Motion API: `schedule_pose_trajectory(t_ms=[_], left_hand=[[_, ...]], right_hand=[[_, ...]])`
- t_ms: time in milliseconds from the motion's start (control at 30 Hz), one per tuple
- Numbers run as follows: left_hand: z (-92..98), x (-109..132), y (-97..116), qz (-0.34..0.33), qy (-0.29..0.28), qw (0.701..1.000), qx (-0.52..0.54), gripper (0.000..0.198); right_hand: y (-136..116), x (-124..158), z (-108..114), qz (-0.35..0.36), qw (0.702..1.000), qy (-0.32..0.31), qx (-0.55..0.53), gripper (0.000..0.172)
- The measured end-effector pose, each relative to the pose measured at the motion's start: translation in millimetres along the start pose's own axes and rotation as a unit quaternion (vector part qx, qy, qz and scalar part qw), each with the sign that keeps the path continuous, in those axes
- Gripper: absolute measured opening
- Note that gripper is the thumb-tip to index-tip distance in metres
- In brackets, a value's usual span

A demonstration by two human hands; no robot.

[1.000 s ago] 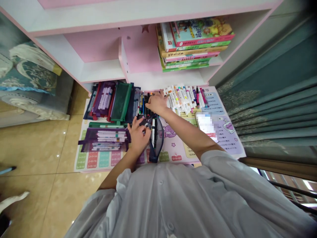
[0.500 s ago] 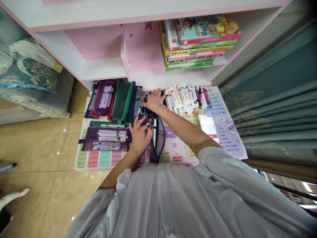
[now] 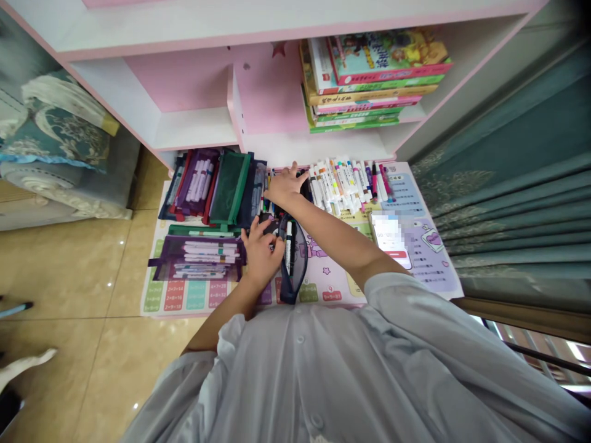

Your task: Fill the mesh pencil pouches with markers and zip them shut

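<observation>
Pencil case (image 3: 298,258), dark mesh and gaping open, is lying on a printed times-table mat (image 3: 198,295), with one white marker (image 3: 289,246) showing inside. The left hand (image 3: 261,253) is curving over its mouth, fingers bent onto something dark at the edge, though whether they are pinching it I cannot tell. That placing seems to be keeping the case within reach of the person's body. The right hand (image 3: 284,187) is crossing above it, spread flat with fingers pressing down among upright pens (image 3: 266,197), apparently keeping them together. Just beyond the left hand, one purple mesh pouch (image 3: 196,258) and one green-edged pouch (image 3: 194,231) are lying flat, while about four more pouches (image 3: 228,187) are standing in a row by the shelf, their mesh showing what each is carrying. Far more markers (image 3: 339,184) than I can count are lying in a tight bunch beside them. A blurred card (image 3: 388,234) is resting on the mat. Roughly seven books (image 3: 369,80) are sitting stacked on the pink-and-white shelf (image 3: 184,132), with a teal curtain (image 3: 508,209) hanging alongside.
</observation>
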State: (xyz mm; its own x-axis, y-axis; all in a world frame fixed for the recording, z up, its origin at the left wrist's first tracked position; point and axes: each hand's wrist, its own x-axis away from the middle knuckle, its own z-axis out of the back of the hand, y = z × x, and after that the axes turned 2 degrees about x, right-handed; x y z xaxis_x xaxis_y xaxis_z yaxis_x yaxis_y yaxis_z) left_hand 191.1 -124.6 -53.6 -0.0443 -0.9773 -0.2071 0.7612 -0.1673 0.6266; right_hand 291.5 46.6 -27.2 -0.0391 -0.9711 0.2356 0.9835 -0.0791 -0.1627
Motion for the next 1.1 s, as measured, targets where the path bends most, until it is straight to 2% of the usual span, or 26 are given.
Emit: schedule_pose_trajectory(t_ms=[200,300,467,600,700,900,1100], left_hand=[[1.1,0,0,-0.004,-0.004,1.0,0.008,0.021],[1.2,0,0,-0.006,-0.007,1.0,0.005,0.021],[0.1,-1,2,-0.001,0.001,1.0,0.003,0.021],[0.3,-2,3,0.001,0.002,1.0,0.003,0.019],[1.4,-2,2,0.0,0.002,1.0,0.003,0.017],[2.6,-2,0,0.003,-0.006,1.0,0.007,0.015],[1.6,-3,-1,0.004,0.0,1.0,-0.007,0.016]], right_hand=[[8,0,-2,0.0,1.0,0.011,-0.029,0.062],[16,9,2,-0.007,0.996,0.048,-0.075,0.056],[31,50,22,-0.001,0.98,0.134,-0.149,0.027],[42,94,28,0.009,0.965,0.172,-0.2,0.015],[49,125,21,0.02,0.958,0.186,-0.218,0.013],[61,178,-6,0.032,0.961,0.173,-0.213,0.014],[67,202,-28,0.021,0.971,0.149,-0.184,0.013]])
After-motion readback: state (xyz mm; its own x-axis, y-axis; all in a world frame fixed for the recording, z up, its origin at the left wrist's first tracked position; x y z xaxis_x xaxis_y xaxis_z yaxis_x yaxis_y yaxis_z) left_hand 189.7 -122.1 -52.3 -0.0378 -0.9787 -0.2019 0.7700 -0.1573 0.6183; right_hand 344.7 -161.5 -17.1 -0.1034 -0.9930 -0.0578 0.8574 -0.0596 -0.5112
